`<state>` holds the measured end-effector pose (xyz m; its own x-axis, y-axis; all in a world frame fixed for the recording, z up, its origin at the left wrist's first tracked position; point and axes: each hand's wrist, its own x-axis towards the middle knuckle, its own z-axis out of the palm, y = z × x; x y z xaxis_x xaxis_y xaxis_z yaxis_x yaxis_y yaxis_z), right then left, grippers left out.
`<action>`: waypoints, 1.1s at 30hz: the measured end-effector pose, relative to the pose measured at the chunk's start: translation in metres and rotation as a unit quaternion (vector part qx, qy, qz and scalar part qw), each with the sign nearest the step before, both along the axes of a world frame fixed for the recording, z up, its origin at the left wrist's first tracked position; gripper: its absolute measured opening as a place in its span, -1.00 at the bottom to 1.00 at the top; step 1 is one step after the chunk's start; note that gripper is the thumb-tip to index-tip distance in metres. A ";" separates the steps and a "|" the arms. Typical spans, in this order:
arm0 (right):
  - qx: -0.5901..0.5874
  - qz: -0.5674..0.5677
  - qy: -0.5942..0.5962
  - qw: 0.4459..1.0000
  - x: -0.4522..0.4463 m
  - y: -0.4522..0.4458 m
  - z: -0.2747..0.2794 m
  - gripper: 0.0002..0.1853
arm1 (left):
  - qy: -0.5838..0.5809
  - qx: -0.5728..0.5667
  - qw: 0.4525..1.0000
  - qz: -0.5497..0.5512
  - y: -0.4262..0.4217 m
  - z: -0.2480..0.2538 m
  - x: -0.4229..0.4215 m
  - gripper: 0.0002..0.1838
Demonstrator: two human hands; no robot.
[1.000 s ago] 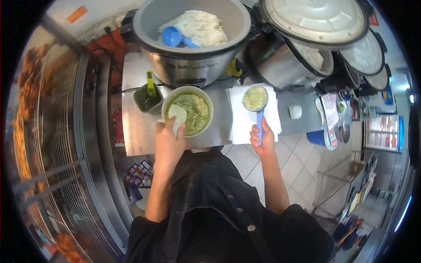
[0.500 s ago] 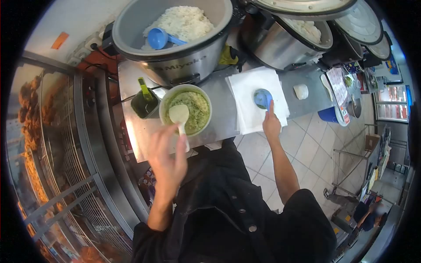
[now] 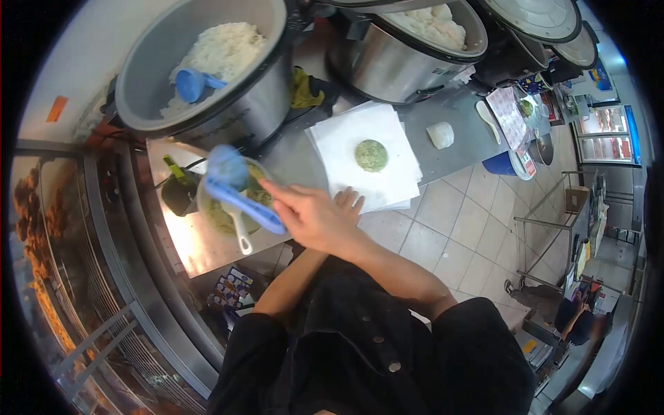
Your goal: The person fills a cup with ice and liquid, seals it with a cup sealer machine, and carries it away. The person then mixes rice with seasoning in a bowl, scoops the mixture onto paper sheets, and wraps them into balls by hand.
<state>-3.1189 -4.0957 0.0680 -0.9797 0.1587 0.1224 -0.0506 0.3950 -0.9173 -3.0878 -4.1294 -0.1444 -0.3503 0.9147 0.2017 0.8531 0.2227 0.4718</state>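
Observation:
My right hand is over the table's front edge, index finger and thumb apart. Just beyond its fingers, a blurred blue scoop tilts above the bowl of green rice mix, its handle end beside the hand and not visibly gripped. A white paddle leans out of that bowl. Crossing beneath my right hand, my left arm reaches to the white paper sheets. My left hand lies on their near edge with fingers spread, partly hidden. A round green-flecked rice portion rests on the top sheet.
A large rice cooker with rice and another blue scoop stands behind the bowl. A second cooker is farther right. Beside the bowl is a container with a green-handled utensil. A white lump sits on the metal table.
My right hand has swung left from the paper, and the blue scoop is now above the bowl. The round portion is uncovered on the sheet. My left hand moved right onto the paper.

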 end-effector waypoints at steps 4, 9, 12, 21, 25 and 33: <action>-0.015 -0.097 -0.117 0.988 0.057 0.123 -0.061 -0.69 | -0.024 -0.003 1.000 0.001 0.009 -0.010 -0.007 -0.59; 0.221 -0.106 -0.171 0.954 0.131 0.260 -0.147 -0.82 | -0.075 0.019 0.997 0.022 0.025 0.001 -0.015 -0.71; 0.261 0.006 -0.122 0.958 0.151 0.290 -0.181 -0.75 | -0.075 0.031 0.997 -0.012 0.028 0.008 -0.021 -0.74; 0.296 0.122 -0.021 0.947 0.143 0.287 -0.197 -0.61 | -0.152 0.015 0.987 0.051 0.038 0.006 -0.029 -0.87; 0.294 0.123 -0.010 0.948 0.141 0.286 -0.217 -0.61 | -0.205 0.001 0.974 0.100 0.038 0.018 -0.031 -0.79; 0.349 0.090 0.011 0.933 0.142 0.307 -0.208 -0.60 | -0.031 0.009 0.998 0.058 0.033 0.008 -0.018 -0.49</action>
